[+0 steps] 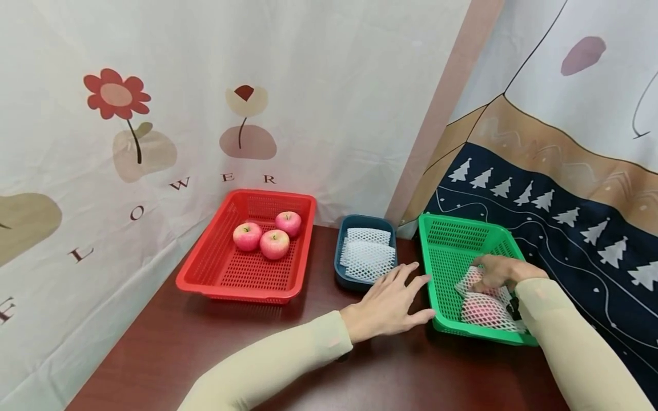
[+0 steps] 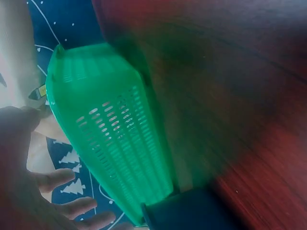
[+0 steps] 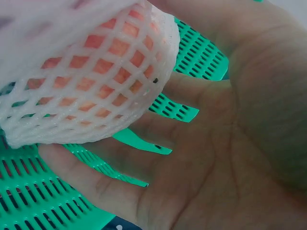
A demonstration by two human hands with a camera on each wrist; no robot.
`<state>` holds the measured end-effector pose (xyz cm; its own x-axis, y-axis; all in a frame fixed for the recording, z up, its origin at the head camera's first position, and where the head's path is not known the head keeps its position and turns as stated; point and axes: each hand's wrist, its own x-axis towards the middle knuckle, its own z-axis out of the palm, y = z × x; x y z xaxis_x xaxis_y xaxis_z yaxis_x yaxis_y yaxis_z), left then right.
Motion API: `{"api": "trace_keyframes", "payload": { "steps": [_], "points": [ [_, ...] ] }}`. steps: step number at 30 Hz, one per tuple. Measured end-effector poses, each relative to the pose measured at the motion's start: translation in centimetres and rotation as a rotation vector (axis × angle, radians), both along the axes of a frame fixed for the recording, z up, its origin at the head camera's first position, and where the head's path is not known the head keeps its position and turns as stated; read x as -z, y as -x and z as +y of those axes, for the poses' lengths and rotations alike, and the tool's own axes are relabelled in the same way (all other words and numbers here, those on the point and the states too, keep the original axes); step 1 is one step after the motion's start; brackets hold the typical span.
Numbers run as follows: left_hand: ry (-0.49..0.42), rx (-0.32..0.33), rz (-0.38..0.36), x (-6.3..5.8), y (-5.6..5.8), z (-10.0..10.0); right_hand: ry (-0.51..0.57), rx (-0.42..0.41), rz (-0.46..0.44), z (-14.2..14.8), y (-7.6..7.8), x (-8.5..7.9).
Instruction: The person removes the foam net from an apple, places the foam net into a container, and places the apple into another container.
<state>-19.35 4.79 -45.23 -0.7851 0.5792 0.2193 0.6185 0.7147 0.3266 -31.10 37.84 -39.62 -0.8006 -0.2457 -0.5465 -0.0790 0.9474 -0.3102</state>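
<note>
Inside the green basket (image 1: 447, 274), my right hand (image 1: 501, 273) grips an apple in a white foam net (image 3: 103, 72), with fingers and thumb around it. Pink-red skin shows through the mesh in the right wrist view. Just in front of that hand, a second netted apple (image 1: 483, 311) lies on the basket floor. My left hand (image 1: 385, 305) holds nothing; its fingers are spread, with the fingertips right at the green basket's left rim. In the left wrist view the left fingers (image 2: 79, 207) reach beside the basket wall.
A red basket (image 1: 247, 294) with three bare apples (image 1: 275, 244) stands at the left. Between the baskets is a dark blue tray (image 1: 340, 251) holding white foam nets (image 1: 367, 260). All stand on a dark red-brown table (image 1: 308, 348), with printed curtains (image 1: 334, 103) behind.
</note>
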Motion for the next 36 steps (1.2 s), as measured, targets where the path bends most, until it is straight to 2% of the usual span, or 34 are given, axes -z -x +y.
{"api": "trace_keyframes", "payload": {
  "steps": [16,27,36],
  "points": [
    [0.038,-0.027,-0.103,1.2,0.4,3.2,-0.031,0.014,0.014,-0.2,-0.3,0.4],
    [0.039,-0.047,-0.12,1.9,0.4,3.8,-0.035,-0.029,0.028,-0.2,-0.1,0.5],
    [0.049,-0.055,-0.122,2.0,0.2,3.8,-0.025,-0.011,0.019,-0.5,-0.2,0.5]
  ]
}}
